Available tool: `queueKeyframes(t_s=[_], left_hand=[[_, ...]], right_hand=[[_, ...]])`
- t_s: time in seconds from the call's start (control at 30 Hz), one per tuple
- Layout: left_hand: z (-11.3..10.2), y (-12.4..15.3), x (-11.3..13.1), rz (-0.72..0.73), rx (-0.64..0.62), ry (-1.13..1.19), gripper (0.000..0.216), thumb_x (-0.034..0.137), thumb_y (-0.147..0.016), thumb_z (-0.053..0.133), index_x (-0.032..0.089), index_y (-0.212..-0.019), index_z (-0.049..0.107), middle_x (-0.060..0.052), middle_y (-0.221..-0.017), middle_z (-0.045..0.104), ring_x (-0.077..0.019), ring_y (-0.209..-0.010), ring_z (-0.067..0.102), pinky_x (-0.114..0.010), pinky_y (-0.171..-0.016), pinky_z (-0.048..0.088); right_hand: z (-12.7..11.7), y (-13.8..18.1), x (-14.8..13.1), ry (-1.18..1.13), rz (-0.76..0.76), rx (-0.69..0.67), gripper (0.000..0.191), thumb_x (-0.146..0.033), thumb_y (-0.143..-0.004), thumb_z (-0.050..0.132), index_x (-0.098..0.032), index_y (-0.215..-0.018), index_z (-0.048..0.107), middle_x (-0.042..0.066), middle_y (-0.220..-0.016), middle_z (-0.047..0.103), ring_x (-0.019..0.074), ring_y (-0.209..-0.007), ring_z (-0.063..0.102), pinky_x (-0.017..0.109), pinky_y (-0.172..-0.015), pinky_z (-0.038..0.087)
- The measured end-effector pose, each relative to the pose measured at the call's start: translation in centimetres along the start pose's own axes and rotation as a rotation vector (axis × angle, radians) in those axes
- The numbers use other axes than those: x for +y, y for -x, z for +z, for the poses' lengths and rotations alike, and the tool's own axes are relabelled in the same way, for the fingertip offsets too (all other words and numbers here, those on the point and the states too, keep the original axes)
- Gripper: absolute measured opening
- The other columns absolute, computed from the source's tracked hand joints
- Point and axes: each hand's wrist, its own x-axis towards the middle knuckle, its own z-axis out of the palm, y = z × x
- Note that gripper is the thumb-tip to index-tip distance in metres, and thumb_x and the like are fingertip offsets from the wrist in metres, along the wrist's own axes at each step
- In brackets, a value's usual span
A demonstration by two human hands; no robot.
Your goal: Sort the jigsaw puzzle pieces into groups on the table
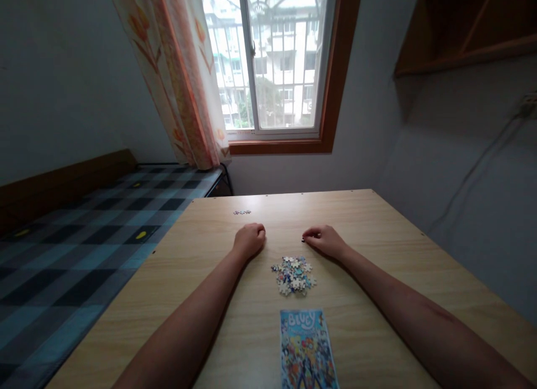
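My left hand rests on the table as a closed fist, with its palm side hidden, so I cannot make out whether anything is in it. Across from it, my right hand is closed in a pinch on a small dark jigsaw piece at the tabletop. Between my forearms lies a loose pile of jigsaw pieces, some showing pale backs and others coloured prints. Beyond the left fist, a short row of several pieces lies on the wood; whether they are joined is too small to tell.
A colourful "Bluey" picture sheet or box lies on the wooden table nearest me. On the left stands a bed with a checked cover. A curtain hangs beside the window; a wooden shelf is at the upper right.
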Motion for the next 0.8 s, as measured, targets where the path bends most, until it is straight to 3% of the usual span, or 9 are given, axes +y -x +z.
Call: queueKeyframes(t_s=[0.17,0.37,0.5,0.7,0.8], left_hand=[[0.1,0.0,-0.1,0.005,0.002,-0.005,0.032,0.025,-0.090,0.043,0.023,-0.086,0.075,-0.005,-0.096,0.075,-0.0197,-0.088,0.064,-0.028,-0.074,0.043],[0.4,0.0,0.0,-0.003,0.003,-0.043,0.031,0.025,-0.091,0.043,0.023,-0.087,0.073,-0.005,-0.098,0.074,-0.0204,-0.090,0.064,-0.029,-0.074,0.043],[0.7,-0.2,0.5,-0.011,0.000,-0.092,0.030,0.025,-0.093,0.042,0.020,-0.090,0.072,-0.009,-0.100,0.073,-0.0229,-0.093,0.064,-0.032,-0.078,0.044],[0.7,0.5,1.0,0.041,-0.028,-0.134,0.028,0.024,-0.094,0.042,0.018,-0.097,0.070,-0.012,-0.104,0.069,-0.0251,-0.099,0.062,-0.036,-0.085,0.044],[0.5,1.2,1.0,0.078,-0.035,-0.141,0.027,0.024,-0.094,0.043,0.018,-0.097,0.069,-0.012,-0.106,0.068,-0.0257,-0.102,0.059,-0.037,-0.088,0.044]], right_hand=[[-0.1,0.3,0.5,0.108,-0.054,0.048,0.025,-0.027,-0.087,0.059,-0.021,-0.097,0.081,0.007,-0.089,0.079,0.0208,-0.077,0.069,0.032,-0.073,0.051],[-0.4,0.3,1.3,0.138,-0.333,-0.005,0.024,-0.019,-0.088,0.059,-0.023,-0.098,0.081,0.009,-0.101,0.076,0.0218,-0.093,0.067,0.036,-0.089,0.050],[-0.2,0.2,1.2,0.178,-0.332,0.000,0.017,-0.024,-0.089,0.064,-0.024,-0.093,0.081,0.008,-0.098,0.077,0.0229,-0.092,0.068,0.038,-0.090,0.049],[0.2,-0.4,0.8,0.179,-0.248,0.006,0.010,-0.025,-0.084,0.071,-0.022,-0.081,0.080,0.004,-0.077,0.075,0.0178,-0.071,0.065,0.029,-0.069,0.047],[0.7,-1.8,0.8,0.206,-0.270,-0.002,0.007,-0.025,-0.083,0.074,-0.023,-0.078,0.080,0.003,-0.072,0.073,0.0171,-0.067,0.063,0.029,-0.067,0.045]])
